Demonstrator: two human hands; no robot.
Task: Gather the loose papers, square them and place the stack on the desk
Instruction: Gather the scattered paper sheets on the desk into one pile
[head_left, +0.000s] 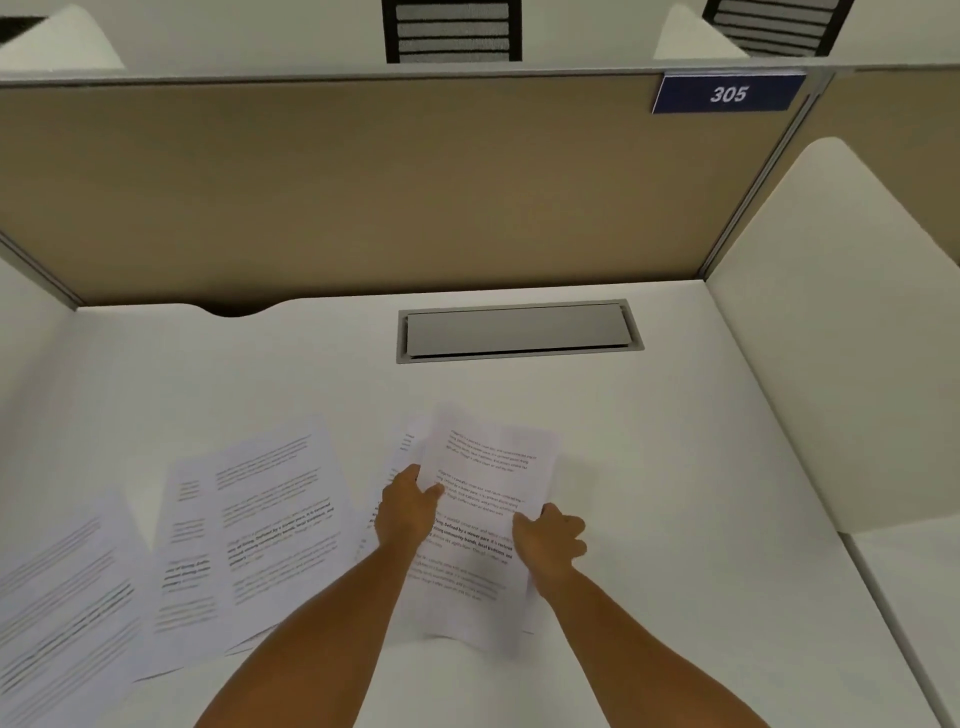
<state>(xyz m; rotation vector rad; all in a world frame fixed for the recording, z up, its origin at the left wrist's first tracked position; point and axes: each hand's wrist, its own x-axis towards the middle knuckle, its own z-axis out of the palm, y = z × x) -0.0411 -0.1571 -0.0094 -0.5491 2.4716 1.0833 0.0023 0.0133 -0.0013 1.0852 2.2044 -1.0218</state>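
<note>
I hold a small bundle of printed sheets (483, 483) just above the white desk (675, 467), in the middle of the view. My left hand (408, 506) grips its left edge, thumb on top. My right hand (550, 543) grips the right edge. The sheets in the bundle are fanned out of line, with corners sticking out at the upper left. More loose printed sheets (260, 519) lie overlapped flat on the desk to the left, and another sheet (62, 597) lies at the far left edge.
A grey cable hatch (519, 330) is set into the desk behind the papers. A tan partition (363, 182) with a blue "305" plate (727, 93) closes the back. White side panels (841, 338) bound the right. Chair backs (452, 31) show beyond the partition.
</note>
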